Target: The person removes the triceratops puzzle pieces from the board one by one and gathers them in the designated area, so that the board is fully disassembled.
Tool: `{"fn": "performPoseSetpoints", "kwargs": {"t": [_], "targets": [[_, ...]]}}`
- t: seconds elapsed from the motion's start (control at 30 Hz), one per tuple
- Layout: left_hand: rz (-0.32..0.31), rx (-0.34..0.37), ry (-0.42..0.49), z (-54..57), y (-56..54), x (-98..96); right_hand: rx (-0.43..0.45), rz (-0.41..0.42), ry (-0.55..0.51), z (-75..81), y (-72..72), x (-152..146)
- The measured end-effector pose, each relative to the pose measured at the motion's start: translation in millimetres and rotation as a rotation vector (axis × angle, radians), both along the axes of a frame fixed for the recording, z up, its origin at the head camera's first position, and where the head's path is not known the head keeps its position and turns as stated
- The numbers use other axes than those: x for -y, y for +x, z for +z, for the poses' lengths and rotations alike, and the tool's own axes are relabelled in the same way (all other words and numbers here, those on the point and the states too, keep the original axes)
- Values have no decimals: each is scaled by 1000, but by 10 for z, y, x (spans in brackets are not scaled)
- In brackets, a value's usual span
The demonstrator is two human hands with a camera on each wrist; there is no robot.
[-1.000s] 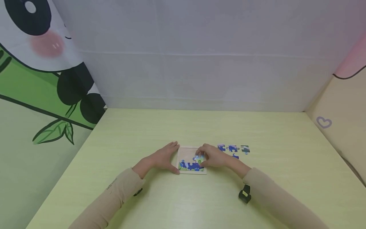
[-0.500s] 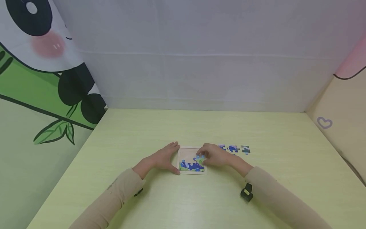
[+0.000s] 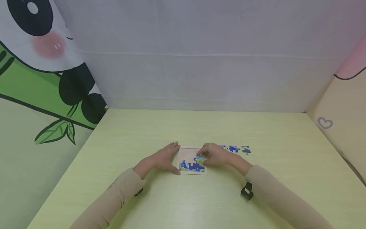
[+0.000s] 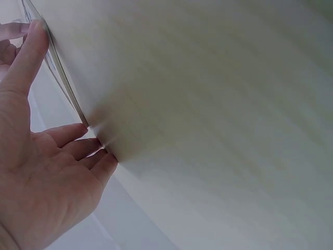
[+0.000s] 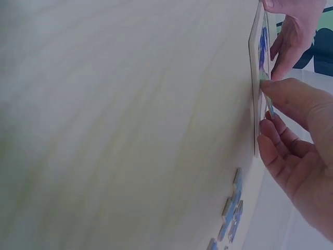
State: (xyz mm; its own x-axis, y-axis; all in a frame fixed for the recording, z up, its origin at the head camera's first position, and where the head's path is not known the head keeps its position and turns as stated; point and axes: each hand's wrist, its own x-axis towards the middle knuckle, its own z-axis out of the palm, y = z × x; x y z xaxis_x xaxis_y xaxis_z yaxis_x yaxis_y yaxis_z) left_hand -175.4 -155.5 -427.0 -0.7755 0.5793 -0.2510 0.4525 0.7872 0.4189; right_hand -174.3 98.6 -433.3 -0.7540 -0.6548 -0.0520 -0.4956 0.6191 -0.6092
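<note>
A square wooden puzzle tray [image 3: 187, 153] lies on the table, its near part filled with joined pieces showing a blue figure [image 3: 192, 166]. My left hand [image 3: 163, 157] is spread along the tray's left side, the thumb at the near corner and the fingertips at the far one. My right hand [image 3: 215, 155] pinches a green and light-blue puzzle piece [image 3: 200, 159] over the tray's right side. In the right wrist view this puzzle piece [image 5: 269, 105] stands tilted between thumb and fingers. The right fingers partly cover the piece and the tray's right edge.
Loose puzzle pieces [image 3: 233, 149] lie right of the tray, some partly hidden behind the right hand. Another loose piece [image 3: 246, 149] lies at their right end. A pale wall [image 3: 200, 82] stands behind the table [image 3: 183, 203].
The right hand has shifted very slightly and its wrist now covers more of the loose pieces. The pinched piece stays at the tray's right side. The left hand has kept its place.
</note>
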Motion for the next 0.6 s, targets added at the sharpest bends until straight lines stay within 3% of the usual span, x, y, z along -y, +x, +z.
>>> {"fn": "performPoseSetpoints", "kwargs": {"t": [0.33, 0.6], "targets": [[-2, -3, -6, 13, 2, -2, -64, 2, -25, -13, 26, -29], [1, -4, -8, 5, 2, -4, -45, -32, -65, -1, 27, -68]]}}
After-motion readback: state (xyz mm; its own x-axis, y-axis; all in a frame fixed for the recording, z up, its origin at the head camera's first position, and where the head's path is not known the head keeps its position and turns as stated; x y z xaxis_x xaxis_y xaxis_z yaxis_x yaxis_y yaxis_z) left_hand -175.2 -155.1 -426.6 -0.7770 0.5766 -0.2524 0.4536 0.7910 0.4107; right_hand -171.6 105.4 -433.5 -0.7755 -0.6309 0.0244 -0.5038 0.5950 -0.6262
